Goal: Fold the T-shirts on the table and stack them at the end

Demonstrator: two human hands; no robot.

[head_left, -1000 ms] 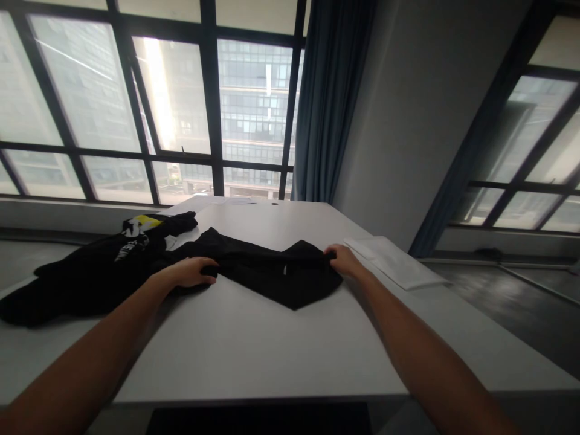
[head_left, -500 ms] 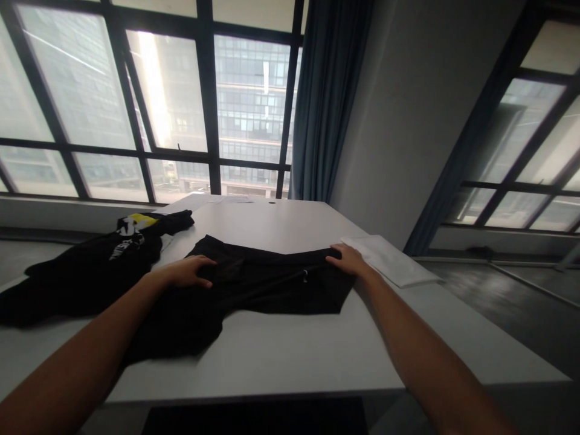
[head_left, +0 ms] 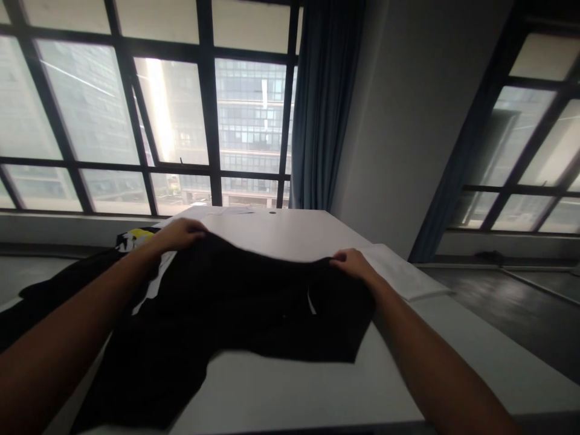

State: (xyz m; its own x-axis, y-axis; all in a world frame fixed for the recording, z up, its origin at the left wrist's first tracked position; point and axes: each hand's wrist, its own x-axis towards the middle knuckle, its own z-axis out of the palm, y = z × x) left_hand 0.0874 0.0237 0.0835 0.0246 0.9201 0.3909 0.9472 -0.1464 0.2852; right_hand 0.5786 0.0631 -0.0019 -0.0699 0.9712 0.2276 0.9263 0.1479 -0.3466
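Two bare hands hold one black garment (head_left: 235,308) up by its top edge over the white desk (head_left: 290,386). The left hand (head_left: 181,232) has its grip closed on the left end of that edge, raised higher and farther out; the right hand (head_left: 351,264) has its grip pinched on the right end, lower and nearer the desk's right side. Between them the cloth sags, and its lower part drapes onto the desk, with one long end trailing toward the near left edge.

A second dark garment with a yellow print (head_left: 136,237) lies just behind the left forearm, and a flat white sheet (head_left: 403,272) lies just beside the right hand.

Judging from this, the trailing end could slip over the near edge and drag the rest down, since much of the cloth lies there unsupported. The uneven height of the hands may also skew the cloth, and the left arm could catch the garment behind it.
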